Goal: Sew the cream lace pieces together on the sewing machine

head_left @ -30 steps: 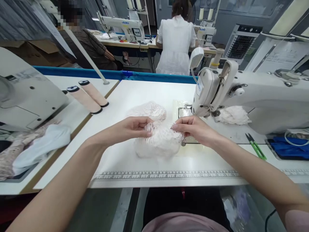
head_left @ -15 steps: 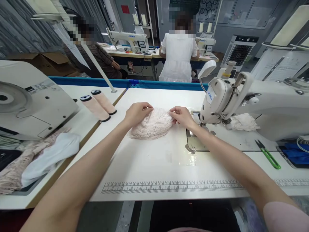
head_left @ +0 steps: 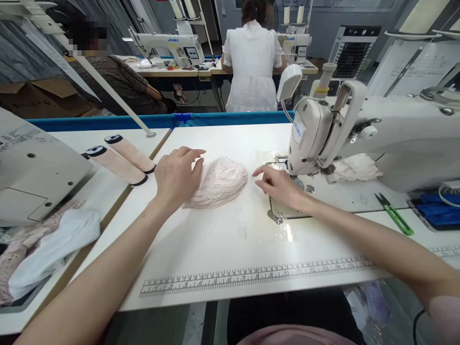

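Note:
A pale pink piece of openwork lace fabric [head_left: 223,184] lies bunched in a rounded heap on the white table. My left hand [head_left: 179,175] is at its left edge, thumb and fingers apart; whether it touches the cloth I cannot tell. To the right of the heap, separated from it by a small gap, my right hand [head_left: 275,182] hovers with index finger and thumb apart, holding nothing. Just beyond that hand stands the white sewing machine [head_left: 305,139], its needle plate partly hidden by my hand.
Two peach thread cones [head_left: 120,163] lie at the left. White cloth [head_left: 68,244] rests on the neighbouring table. Green thread snips [head_left: 395,215] lie right, near a phone with blue cloth [head_left: 436,211]. More lace [head_left: 357,167] sits behind the needle. Two people sit ahead, beyond a blue edge [head_left: 230,118].
Both hands have let go of the lace and opened. My left hand has moved left, and the lace now lies by itself on the table. The camera view has shifted slightly.

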A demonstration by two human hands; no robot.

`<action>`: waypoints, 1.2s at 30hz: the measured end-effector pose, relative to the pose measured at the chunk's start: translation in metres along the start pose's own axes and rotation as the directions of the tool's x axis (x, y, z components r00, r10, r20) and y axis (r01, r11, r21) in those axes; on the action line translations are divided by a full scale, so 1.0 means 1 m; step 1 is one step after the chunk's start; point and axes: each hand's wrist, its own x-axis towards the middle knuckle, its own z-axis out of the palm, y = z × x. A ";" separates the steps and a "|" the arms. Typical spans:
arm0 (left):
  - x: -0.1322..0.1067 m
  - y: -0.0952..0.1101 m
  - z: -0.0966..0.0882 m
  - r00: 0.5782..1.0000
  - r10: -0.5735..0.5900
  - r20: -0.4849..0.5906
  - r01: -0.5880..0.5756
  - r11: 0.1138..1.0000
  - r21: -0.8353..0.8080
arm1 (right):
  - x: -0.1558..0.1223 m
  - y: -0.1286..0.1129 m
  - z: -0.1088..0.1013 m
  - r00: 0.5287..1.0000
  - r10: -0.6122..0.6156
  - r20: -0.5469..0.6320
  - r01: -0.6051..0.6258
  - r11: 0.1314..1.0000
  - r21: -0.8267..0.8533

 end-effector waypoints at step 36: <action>-0.049 0.170 0.025 0.778 0.589 -0.220 -0.623 0.675 -0.395 | -0.061 0.086 -0.136 0.973 -0.024 -0.228 -0.155 0.668 -0.728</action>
